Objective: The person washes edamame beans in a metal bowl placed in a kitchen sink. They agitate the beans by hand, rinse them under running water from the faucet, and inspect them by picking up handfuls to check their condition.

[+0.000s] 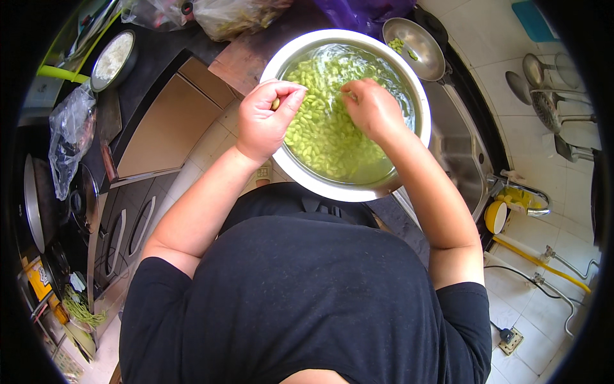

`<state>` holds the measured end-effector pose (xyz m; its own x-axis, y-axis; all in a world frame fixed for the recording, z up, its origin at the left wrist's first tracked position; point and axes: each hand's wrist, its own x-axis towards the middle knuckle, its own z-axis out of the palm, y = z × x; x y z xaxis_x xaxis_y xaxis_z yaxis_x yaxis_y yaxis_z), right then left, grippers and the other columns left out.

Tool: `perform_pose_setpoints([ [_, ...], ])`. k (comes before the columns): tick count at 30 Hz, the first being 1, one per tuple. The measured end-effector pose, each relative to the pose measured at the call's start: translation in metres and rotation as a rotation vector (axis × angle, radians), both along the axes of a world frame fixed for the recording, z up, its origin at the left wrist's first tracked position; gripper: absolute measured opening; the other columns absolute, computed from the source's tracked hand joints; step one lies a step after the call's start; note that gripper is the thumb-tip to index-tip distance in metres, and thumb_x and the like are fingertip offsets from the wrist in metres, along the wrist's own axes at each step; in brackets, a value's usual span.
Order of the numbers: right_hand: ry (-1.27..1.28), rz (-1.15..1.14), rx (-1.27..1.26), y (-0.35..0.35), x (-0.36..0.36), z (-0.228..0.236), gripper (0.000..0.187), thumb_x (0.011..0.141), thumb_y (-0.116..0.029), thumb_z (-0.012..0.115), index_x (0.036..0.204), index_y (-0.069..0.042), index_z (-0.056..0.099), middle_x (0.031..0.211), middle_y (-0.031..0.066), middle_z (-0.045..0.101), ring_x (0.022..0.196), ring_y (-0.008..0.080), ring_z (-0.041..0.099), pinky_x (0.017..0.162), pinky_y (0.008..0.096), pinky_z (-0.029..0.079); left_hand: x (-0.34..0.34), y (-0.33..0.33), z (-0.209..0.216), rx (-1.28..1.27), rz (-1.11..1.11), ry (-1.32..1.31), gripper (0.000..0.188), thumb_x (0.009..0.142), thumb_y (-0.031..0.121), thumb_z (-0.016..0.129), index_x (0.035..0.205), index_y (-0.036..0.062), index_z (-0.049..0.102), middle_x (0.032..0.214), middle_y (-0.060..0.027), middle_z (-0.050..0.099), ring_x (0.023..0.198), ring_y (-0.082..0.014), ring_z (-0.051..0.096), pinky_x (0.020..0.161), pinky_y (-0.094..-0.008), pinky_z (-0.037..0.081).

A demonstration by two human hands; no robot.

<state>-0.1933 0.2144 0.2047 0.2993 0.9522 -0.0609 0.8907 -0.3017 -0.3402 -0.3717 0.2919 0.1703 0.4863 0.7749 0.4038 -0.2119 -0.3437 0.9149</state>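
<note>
Head view shows the left hand (265, 118) curled shut, pinching one green bean (275, 103) at the rim of a big metal bowl (345, 189). Water and many beans (323, 137) fill the bowl. The right hand (371, 109) dips in, fingers pinched on beans.

Single head-worn fisheye view, looking steeply down from above the person's own chest. Black shirt (307, 301) fills the lower middle, very near the lens. Both forearms come up from the lower edge toward a steel bowl (291, 54) at upper centre, close range. Counter (153, 57) bends along the left rim, sink (457, 144) and tiled wall (550, 166) curve along the right. Dark vignette rings the corners. No second view.
</note>
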Motion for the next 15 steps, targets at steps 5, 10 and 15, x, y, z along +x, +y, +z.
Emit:
perform_pose_setpoints([
  [5,0.169,0.076,-0.123,-0.005,-0.012,-0.016,0.024,0.071,-0.013,0.054,0.094,-0.007,0.06,0.089,0.0174,0.059,0.085,0.0336,0.057,0.075,0.0399,0.045,0.0,0.0,0.002,0.006,-0.009,0.0,0.006,0.081,0.002,0.058,0.086,-0.0006,0.059,0.078,-0.0007,0.053,0.068,-0.0059,0.046,0.064,-0.0189,0.038],
  [10,0.205,0.072,-0.226,0.002,-0.019,-0.019,0.03,0.07,-0.01,0.057,0.099,-0.005,0.058,0.089,0.0198,0.06,0.085,0.0337,0.058,0.076,0.0382,0.045,0.0,0.0,0.002,0.009,-0.013,0.009,0.006,0.081,0.002,0.058,0.087,-0.0011,0.059,0.078,-0.0012,0.054,0.068,-0.006,0.046,0.064,-0.0186,0.038],
  [15,0.602,-0.01,-0.215,0.006,-0.016,-0.037,0.021,0.072,-0.005,0.055,0.092,-0.001,0.057,0.073,0.0102,0.058,0.065,0.0176,0.056,0.061,0.0298,0.045,0.0,0.0,-0.002,-0.039,0.0,-0.026,0.006,0.079,0.003,0.06,0.084,-0.0004,0.06,0.077,-0.0026,0.056,0.067,-0.0075,0.05,0.062,-0.02,0.04],
])
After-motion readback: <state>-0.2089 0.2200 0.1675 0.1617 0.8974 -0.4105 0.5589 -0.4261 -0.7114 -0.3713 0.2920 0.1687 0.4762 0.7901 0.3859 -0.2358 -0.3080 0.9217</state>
